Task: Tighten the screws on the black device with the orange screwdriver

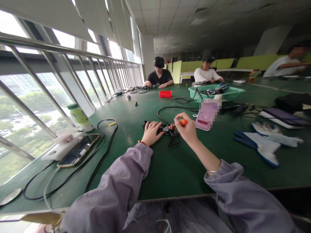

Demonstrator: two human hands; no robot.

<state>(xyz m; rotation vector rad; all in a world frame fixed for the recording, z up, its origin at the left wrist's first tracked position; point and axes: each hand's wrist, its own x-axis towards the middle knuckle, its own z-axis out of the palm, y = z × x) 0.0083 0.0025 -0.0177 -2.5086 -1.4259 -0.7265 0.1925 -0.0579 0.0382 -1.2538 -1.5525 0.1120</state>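
On the green table in front of me lies a small black device (167,130) with a cable, its details too small to make out. My left hand (151,131) is over its left end, fingers extended and thumb at its near side, holding it against the table. My right hand (186,128) is closed around a screwdriver (183,122) with an orange handle. The shaft points left and down to the device, where more orange shows; the tip's exact contact is unclear. A black cable end (173,141) lies just below the device.
A phone (206,116) leans upright beyond my right hand. Behind it stands a green basket (233,94) of cables and parts. A red tray (165,94) sits farther back. Gloves (263,142) lie right; another phone (79,150), cables and a bottle (79,118) are left. Several people sit beyond.
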